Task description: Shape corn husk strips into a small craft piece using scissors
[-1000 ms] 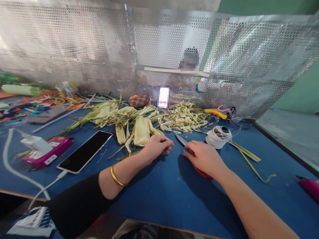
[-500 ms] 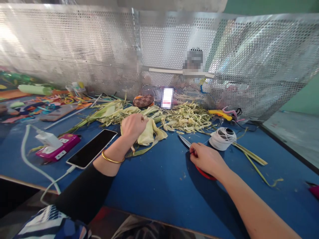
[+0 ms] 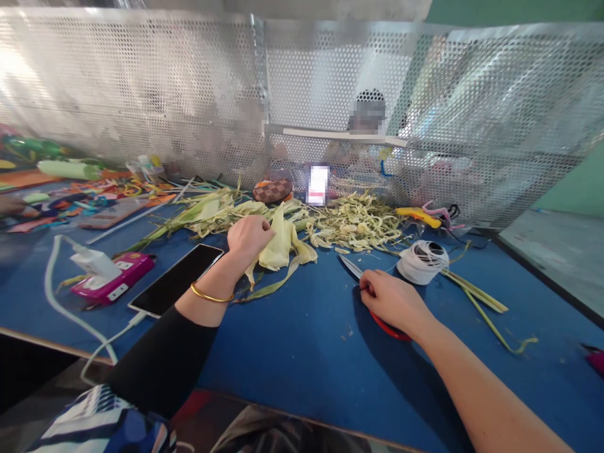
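Observation:
My left hand (image 3: 250, 240), with a gold bangle at the wrist, is closed at the left edge of a pale corn husk (image 3: 278, 242). Its fingertips pinch there, though the exact contact is partly hidden. The husk's broad piece stands up to a tip, and a long strip trails on the blue table (image 3: 302, 352). Further right, my right hand (image 3: 389, 299) is wrapped round a pair of scissors (image 3: 350, 267). Their blades point up and left, and part of a red handle loop shows under the palm.
Behind lie husks (image 3: 207, 214) and a heap of shredded strips (image 3: 358, 220). A white string spool (image 3: 422, 267) stands right of the scissors, by loose stalks (image 3: 481, 296). Left are a phone (image 3: 179, 280) and magenta power strip (image 3: 116, 277). A perforated screen (image 3: 321, 75) rises behind.
My left hand has shifted slightly left and the husk's upper part now shows as an upright tip. My right hand and the scissors stay in place.

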`<state>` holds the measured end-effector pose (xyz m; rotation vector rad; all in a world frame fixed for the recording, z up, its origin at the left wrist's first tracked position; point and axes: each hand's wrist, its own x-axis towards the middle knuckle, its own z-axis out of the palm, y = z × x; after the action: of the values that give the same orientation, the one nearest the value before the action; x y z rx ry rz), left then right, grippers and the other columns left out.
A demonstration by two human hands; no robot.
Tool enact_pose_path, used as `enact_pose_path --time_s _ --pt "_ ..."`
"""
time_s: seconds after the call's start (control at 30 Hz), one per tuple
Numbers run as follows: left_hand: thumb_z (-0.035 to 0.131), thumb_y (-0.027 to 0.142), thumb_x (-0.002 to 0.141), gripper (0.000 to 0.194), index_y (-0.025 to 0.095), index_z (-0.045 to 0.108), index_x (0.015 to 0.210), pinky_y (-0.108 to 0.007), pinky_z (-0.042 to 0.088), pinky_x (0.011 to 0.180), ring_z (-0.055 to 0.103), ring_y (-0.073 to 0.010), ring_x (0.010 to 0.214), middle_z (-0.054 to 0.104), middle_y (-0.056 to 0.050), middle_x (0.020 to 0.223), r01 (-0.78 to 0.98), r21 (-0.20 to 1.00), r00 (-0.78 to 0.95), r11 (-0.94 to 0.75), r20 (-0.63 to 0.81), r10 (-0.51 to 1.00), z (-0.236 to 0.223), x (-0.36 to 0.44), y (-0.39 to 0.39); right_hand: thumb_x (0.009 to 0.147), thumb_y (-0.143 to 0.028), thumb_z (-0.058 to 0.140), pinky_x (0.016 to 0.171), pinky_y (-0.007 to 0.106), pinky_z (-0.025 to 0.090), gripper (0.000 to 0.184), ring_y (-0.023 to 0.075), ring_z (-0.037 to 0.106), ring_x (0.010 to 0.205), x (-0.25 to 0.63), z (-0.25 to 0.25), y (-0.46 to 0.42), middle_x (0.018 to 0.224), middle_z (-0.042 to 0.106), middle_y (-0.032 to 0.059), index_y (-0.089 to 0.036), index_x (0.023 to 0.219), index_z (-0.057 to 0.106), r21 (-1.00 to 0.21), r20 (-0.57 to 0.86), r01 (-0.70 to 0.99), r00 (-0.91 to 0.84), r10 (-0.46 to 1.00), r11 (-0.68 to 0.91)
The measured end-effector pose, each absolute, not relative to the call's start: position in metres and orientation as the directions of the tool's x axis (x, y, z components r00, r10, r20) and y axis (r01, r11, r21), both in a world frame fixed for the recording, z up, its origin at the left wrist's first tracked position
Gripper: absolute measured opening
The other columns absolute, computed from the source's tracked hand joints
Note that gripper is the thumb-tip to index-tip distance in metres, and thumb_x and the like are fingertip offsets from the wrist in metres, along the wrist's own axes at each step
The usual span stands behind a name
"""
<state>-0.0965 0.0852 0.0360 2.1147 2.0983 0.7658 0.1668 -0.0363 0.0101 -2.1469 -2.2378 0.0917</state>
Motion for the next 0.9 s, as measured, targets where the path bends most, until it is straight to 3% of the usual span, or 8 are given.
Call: enact_pose_path --time_s 0.13,0.23,0.37,0.43,0.5,0.57,0.67,0.9 --pt "0.058 0.031 0.072 0.012 0.021 0.064 0.07 -0.029 0.039 0.066 0.059 -0.0208 0.076 0.066 -0.005 0.077 0.829 0.543 -0.111 -0.134 0.395 0.912 0.037 -0.096 0.089 0.083 -0.02 0.047 0.052 0.026 0.024 0.011 0.0151 0.053 0.066 0.167 0.009 -0.036 0.085 0.06 0.0026 -0.021 0.087 0.057 -0.074 0.0 0.996 -0.048 0.999 0.048" --pt "0.055 0.03 0.077 0.012 0.019 0.059 0.075 -0.026 0.04 0.062 0.055 -0.0143 0.063 0.061 -0.001 0.069 0.632 0.74 -0.168 -0.232 0.423 0.89 0.037 -0.089 0.089 0.082 -0.019 0.048 0.052 0.027 0.024 0.011 0.0147 0.052 0.064 0.169 0.007 -0.035 0.083 0.06 0.0028 -0.02 0.085 0.058 -0.082 0.013 0.995 -0.058 0.998 0.058" --pt "0.057 0.027 0.079 0.009 0.019 0.054 0.076 -0.023 0.04 0.052 0.048 -0.0089 0.049 0.053 0.003 0.058 0.2 0.976 -0.09 -0.085 0.105 0.99 0.034 -0.061 0.07 0.086 -0.027 0.048 0.06 0.029 0.034 0.014 0.017 0.054 0.069 0.17 0.004 -0.033 0.081 0.06 0.0035 -0.02 0.079 0.059 -0.272 0.12 0.959 -0.046 0.992 0.077" --pt "0.06 0.021 0.078 0.011 0.019 0.05 0.073 -0.022 0.041 0.051 0.049 -0.008 0.047 0.053 0.004 0.057 0.036 0.999 0.017 0.036 -0.037 0.999 0.029 -0.044 0.054 0.086 -0.039 0.05 0.066 0.031 0.04 0.021 0.0182 0.056 0.072 0.166 0.002 -0.034 0.08 0.062 0.0033 -0.021 0.082 0.06 -0.543 0.158 0.833 -0.02 0.987 0.103" --pt "0.062 0.018 0.076 0.013 0.019 0.05 0.075 -0.023 0.045 0.054 0.054 -0.0086 0.052 0.058 0.003 0.062 -0.071 0.992 0.145 0.105 -0.094 0.985 0.022 -0.028 0.037 0.081 -0.049 0.055 0.067 0.032 0.045 0.029 0.0188 0.059 0.075 0.157 0.0 -0.036 0.081 0.064 0.0033 -0.021 0.088 0.06 -0.819 0.107 0.566 -0.009 0.994 0.093" --pt "0.064 0.013 0.073 0.016 0.018 0.049 0.073 -0.024 0.049 0.058 0.058 -0.0094 0.056 0.059 0.003 0.063 -0.124 0.984 0.227 0.129 -0.099 0.969 0.016 -0.016 0.022 0.074 -0.051 0.062 0.066 0.031 0.048 0.036 0.0194 0.061 0.077 0.146 0.0 -0.04 0.084 0.066 0.0039 -0.02 0.091 0.059 -0.958 0.011 0.286 -0.03 0.999 0.019" --pt "0.065 0.008 0.07 0.017 0.017 0.051 0.072 -0.025 0.051 0.062 0.059 -0.0099 0.059 0.061 0.003 0.062 -0.135 0.98 0.304 0.146 -0.099 0.948 0.012 -0.008 0.009 0.066 -0.045 0.07 0.061 0.03 0.048 0.036 0.0184 0.061 0.072 0.134 -0.001 -0.044 0.08 0.067 0.0027 -0.019 0.089 0.06 -0.988 -0.079 0.136 -0.022 0.997 -0.075" --pt "0.067 0.01 0.07 0.01 0.015 0.059 0.072 -0.023 0.047 0.056 0.054 -0.0075 0.051 0.061 0.003 0.061 -0.062 0.992 0.311 0.112 -0.087 0.946 0.018 -0.014 0.008 0.07 -0.039 0.067 0.05 0.024 0.041 0.022 0.0111 0.05 0.052 0.141 -0.003 -0.042 0.057 0.057 -0.0037 -0.018 0.071 0.061 -0.979 -0.017 0.205 0.018 1.0 -0.021"
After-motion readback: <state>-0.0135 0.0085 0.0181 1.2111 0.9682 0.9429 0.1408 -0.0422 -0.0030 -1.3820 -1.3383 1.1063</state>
